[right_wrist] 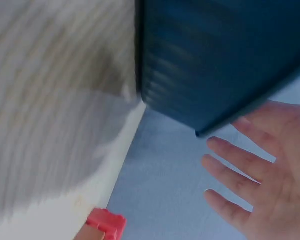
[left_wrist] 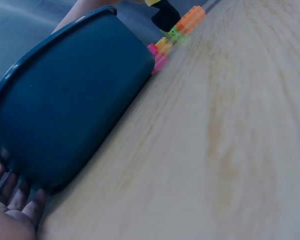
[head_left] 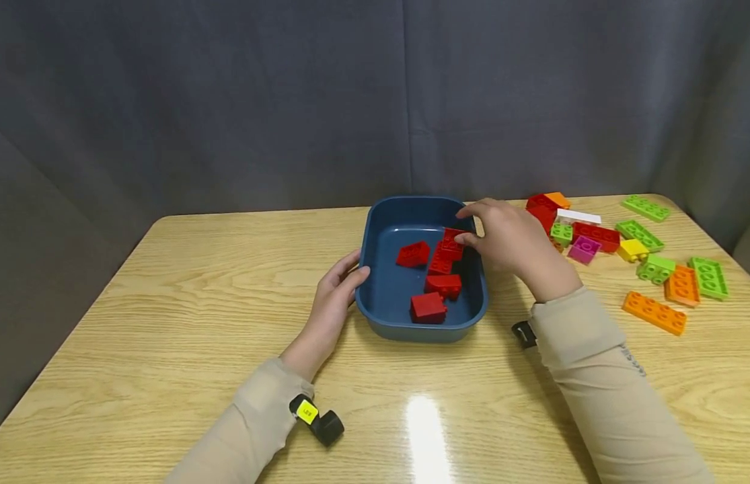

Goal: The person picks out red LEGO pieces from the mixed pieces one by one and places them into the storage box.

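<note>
In the head view, grips the left rim of the blue bin with the left hand and poises the right hand over the right rim, thumb and forefinger parted; counts five red bricks inside, with more red and mixed-colour bricks left on the table. From the left wrist, shows fingers outside, hiding the contents. From the right wrist, shows loose, seemingly empty fingers; cannot tell of brick contact behind the wall.
</note>
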Action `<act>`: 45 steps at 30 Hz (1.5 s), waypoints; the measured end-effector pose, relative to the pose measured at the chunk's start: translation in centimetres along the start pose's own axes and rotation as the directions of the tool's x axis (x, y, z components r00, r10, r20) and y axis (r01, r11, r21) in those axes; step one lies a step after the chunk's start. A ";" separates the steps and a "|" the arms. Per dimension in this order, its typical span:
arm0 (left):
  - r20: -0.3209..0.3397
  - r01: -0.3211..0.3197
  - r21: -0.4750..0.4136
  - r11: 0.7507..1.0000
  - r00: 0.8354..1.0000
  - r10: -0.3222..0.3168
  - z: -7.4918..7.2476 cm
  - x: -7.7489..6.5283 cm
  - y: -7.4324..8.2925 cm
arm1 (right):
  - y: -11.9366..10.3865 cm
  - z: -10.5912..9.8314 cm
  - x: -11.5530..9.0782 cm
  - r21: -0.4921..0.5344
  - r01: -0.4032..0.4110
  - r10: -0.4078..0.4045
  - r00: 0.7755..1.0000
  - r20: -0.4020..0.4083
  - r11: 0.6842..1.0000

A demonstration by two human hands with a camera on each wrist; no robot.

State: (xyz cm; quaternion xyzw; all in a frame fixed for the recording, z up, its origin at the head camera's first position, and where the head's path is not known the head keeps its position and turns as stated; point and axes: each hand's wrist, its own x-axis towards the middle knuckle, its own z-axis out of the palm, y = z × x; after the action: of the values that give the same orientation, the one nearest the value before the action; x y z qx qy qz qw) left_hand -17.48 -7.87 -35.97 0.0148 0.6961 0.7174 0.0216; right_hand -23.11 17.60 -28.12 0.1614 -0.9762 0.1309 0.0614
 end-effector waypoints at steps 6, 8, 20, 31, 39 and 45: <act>-0.003 -0.004 -0.005 1.000 1.000 0.004 -0.1 -0.1 0.0 | 1.4 -1.3 -0.3 0.058 -0.063 0.062 0.998 0.013 0.996; -0.008 -0.005 -0.003 1.000 1.000 0.005 0.0 -0.2 0.0 | 2.1 -1.7 -0.4 0.078 -0.087 0.085 0.996 0.031 0.993; 0.004 0.004 0.003 1.000 1.000 -0.004 0.2 0.1 -0.1 | 7.4 -3.5 -1.8 0.164 -0.214 0.195 0.973 0.125 0.963; 0.008 -0.002 0.004 1.000 1.000 0.002 0.2 0.1 0.0 | 11.1 -4.2 -3.3 0.141 -0.315 0.307 0.949 0.074 0.939; 0.003 0.003 0.001 1.000 1.000 -0.003 0.2 0.1 0.1 | 12.8 -4.1 -4.1 0.147 -0.382 0.376 0.924 0.067 0.912; 0.007 -0.005 0.002 1.000 1.000 0.005 0.1 0.1 0.0 | 13.7 -3.9 -4.5 0.139 -0.426 0.419 0.905 0.078 0.894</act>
State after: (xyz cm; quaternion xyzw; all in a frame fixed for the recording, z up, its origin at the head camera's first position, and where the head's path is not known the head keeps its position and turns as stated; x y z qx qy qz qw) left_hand -17.59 -7.73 -35.93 0.0192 0.6968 0.7166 0.0221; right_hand -23.07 32.53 -28.33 -0.0473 -0.9761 0.2119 -0.0037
